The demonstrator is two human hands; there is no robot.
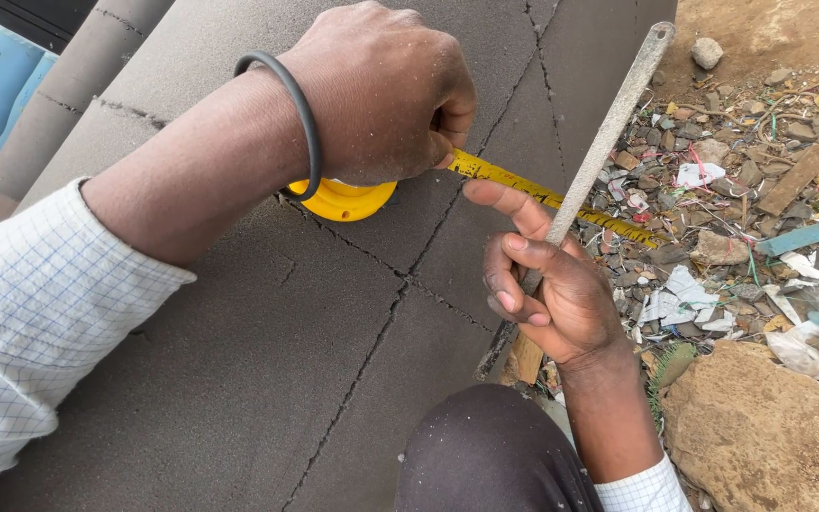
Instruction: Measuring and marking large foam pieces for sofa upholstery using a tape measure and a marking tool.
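A dark grey cracked slab (267,360) fills most of the view, with a littered dirt ground (760,190) beside its right edge. A long metal hacksaw blade (609,133) lies along that edge. A yellow tape measure (343,197) sits on the slab, its yellow tape (561,201) drawn out rightward past the edge and over the blade. To measure well here, the tape should be kept taut and flat and its case pinned so nothing slips. The left hand (381,90), a black bangle (286,104) on its wrist, is closed over the case, fingers pinching the tape. The right hand (552,294) is curled around the blade's lower end, index finger extended onto the tape.
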